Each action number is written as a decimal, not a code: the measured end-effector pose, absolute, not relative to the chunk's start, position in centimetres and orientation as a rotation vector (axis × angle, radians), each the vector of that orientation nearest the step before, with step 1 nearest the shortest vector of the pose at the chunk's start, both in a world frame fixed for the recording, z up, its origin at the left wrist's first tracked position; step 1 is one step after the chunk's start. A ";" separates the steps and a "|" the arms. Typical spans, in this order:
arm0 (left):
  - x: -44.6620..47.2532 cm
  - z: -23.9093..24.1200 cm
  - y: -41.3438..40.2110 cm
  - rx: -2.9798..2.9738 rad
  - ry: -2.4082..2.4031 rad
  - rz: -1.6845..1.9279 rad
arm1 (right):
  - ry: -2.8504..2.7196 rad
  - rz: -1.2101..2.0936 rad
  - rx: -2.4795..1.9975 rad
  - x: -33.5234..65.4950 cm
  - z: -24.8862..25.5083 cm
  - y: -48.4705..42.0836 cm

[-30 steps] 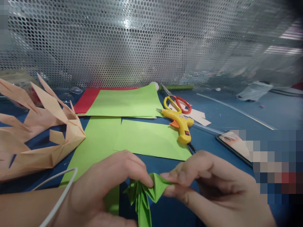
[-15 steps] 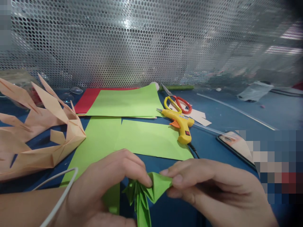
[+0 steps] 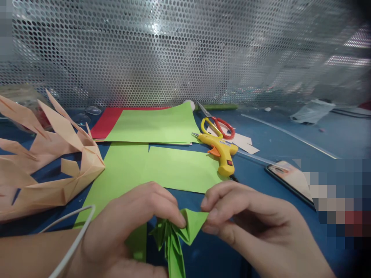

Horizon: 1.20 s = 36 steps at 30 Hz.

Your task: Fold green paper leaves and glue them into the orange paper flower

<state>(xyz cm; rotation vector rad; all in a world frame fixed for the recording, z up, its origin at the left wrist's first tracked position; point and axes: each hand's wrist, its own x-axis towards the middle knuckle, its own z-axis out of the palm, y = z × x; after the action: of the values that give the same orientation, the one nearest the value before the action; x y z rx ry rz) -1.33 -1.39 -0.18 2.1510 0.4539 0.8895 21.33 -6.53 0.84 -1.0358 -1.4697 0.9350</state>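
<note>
A folded green paper piece with pleats and a long stem sits low in the middle, over the blue table. My left hand pinches its middle from the left, fingertips pressed on a fold. My right hand pinches the triangular flap on the right between thumb and forefinger. Both hands are closed on the paper.
Green sheets and a red sheet lie ahead. A yellow glue gun and red-and-yellow scissors lie to the right, a phone beyond. A peach folded paper shape is at left. A perforated metal screen stands behind. A white cable crosses my left forearm.
My right hand has shifted slightly up and left, its fingers re-gripping the green flap. The left hand has hardly moved.
</note>
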 end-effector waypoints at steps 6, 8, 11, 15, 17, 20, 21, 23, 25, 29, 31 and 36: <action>-1.6 -0.2 -1.5 2.187 0.473 0.900 | -1.302 1.206 -1.038 21.5 0.4 -6.7; -1.5 -0.1 -1.4 2.194 0.463 0.907 | -1.318 1.197 -1.014 21.4 0.3 -6.8; -1.4 0.2 -1.3 2.199 0.472 0.930 | -1.351 1.127 -0.988 21.4 0.3 -6.7; -1.3 0.3 -1.0 2.218 0.460 0.916 | -1.406 1.082 -0.963 21.5 0.4 -6.7; -1.2 0.1 -0.9 2.205 0.446 0.900 | -1.442 1.039 -0.962 21.5 0.5 -6.8; -1.1 0.0 -0.9 2.190 0.432 0.874 | -1.450 0.998 -0.988 21.4 0.6 -6.9; -1.1 -0.1 -1.0 2.188 0.427 0.874 | -1.438 0.996 -0.995 21.4 0.6 -6.9; -1.2 0.0 -1.0 2.183 0.428 0.889 | -1.410 0.988 -1.014 21.3 0.5 -6.9; -1.3 0.2 -1.0 2.199 0.438 0.898 | -1.388 0.987 -1.043 21.2 0.4 -6.9; -1.6 0.3 -1.0 2.269 0.461 0.850 | -1.319 1.060 -1.073 21.1 0.7 -6.7; -1.6 0.3 -1.0 2.265 0.479 0.861 | -1.258 1.119 -1.061 21.1 0.9 -6.6; -1.3 0.2 -1.1 2.240 0.459 0.899 | -1.109 1.303 -0.992 21.0 0.9 -6.4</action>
<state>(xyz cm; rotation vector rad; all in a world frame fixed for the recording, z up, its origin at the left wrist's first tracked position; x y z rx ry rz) -1.30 -1.10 0.16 2.2396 0.4589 0.8994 20.96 -6.41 0.94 -0.9920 -1.1085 1.3029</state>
